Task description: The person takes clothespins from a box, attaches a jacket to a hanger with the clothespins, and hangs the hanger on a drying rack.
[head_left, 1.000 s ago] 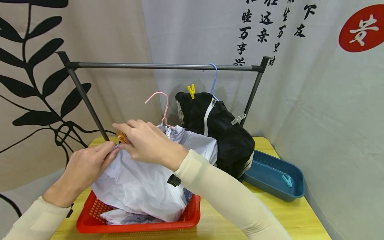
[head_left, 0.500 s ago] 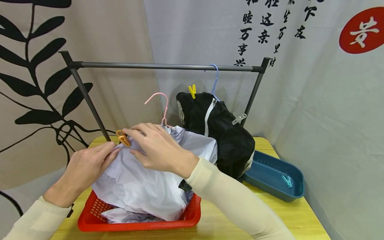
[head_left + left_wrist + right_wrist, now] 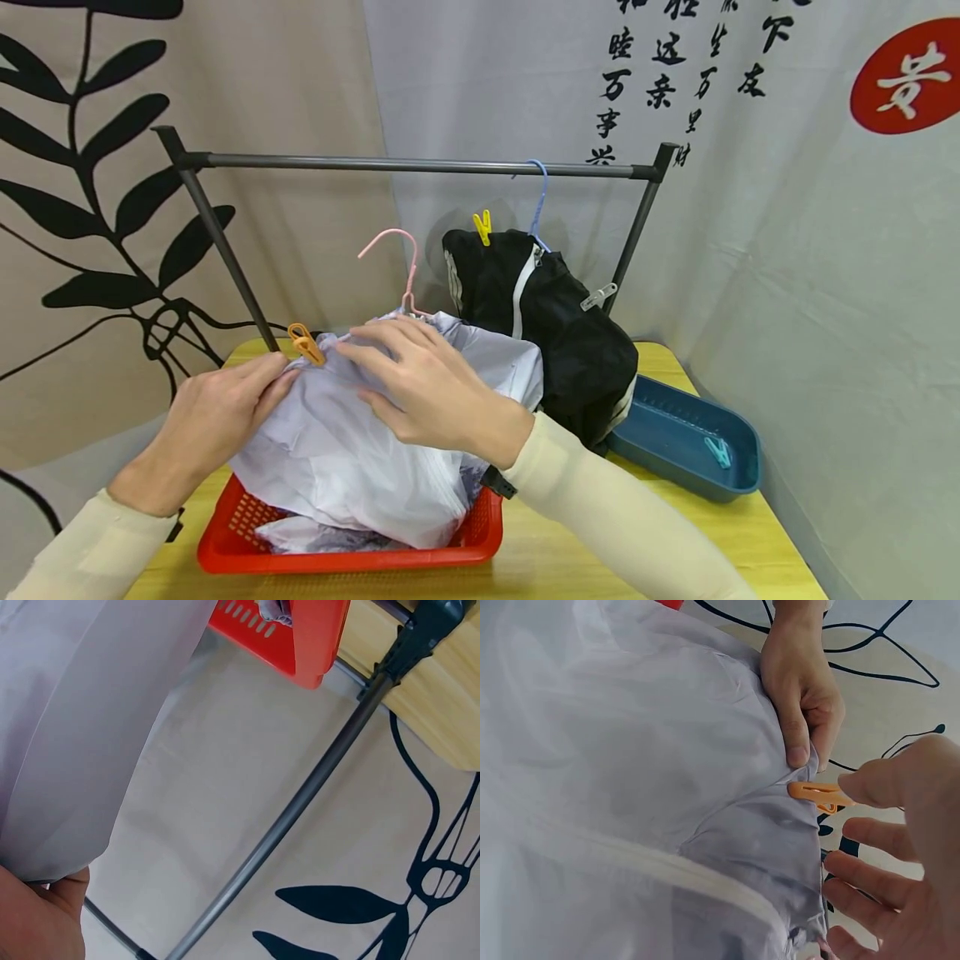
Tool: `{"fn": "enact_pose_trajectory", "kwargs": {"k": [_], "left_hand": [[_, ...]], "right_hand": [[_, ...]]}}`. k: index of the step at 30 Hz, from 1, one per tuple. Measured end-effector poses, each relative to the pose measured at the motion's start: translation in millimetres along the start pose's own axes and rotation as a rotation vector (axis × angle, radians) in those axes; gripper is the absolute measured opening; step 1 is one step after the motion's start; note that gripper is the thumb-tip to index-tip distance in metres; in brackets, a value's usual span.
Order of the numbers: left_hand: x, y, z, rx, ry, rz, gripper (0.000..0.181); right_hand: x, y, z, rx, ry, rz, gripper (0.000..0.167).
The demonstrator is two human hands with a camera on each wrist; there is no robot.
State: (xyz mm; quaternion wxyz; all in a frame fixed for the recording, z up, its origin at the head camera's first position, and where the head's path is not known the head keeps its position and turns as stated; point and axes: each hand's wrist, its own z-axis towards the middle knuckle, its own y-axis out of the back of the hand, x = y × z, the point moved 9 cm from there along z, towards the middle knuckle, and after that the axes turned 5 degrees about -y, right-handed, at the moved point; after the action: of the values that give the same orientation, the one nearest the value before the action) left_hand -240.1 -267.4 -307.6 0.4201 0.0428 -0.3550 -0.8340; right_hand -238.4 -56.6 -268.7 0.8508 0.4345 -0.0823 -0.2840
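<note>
A pale lavender zip jacket drapes from a pink hanger down over the red basket. My left hand pinches the jacket's upper left edge between thumb and fingers, as the right wrist view also shows. Beside that grip, an orange clothespin is clamped on the fabric. My right hand is off the clothespin, just to its right, with fingers spread loosely over the jacket and nothing held. In the right wrist view, a small gap separates the right thumb from the orange clothespin.
A dark metal rack spans the table. On its bar hangs a black garment on a blue hanger, with a yellow clip and a clear clip. The red basket holds more cloth. A blue tray carries a turquoise clothespin.
My right hand has let go of the orange clothespin and moved right, away from it. The clothespin stays on the jacket. My left hand keeps its pinch in nearly the same place.
</note>
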Motion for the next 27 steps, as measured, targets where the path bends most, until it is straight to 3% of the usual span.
{"fn": "enact_pose_trajectory", "kwargs": {"k": [14,27], "left_hand": [[0.2,2.4,0.0,-0.004,0.004,0.003,0.055],[-1.4,4.2,-2.6,-0.005,-0.007,0.016,0.055]], "right_hand": [[-16,1,-46.1,-0.014,-0.022,0.083,0.047],[-44,11,-90.1,-0.006,-0.136,0.131,0.047]]}}
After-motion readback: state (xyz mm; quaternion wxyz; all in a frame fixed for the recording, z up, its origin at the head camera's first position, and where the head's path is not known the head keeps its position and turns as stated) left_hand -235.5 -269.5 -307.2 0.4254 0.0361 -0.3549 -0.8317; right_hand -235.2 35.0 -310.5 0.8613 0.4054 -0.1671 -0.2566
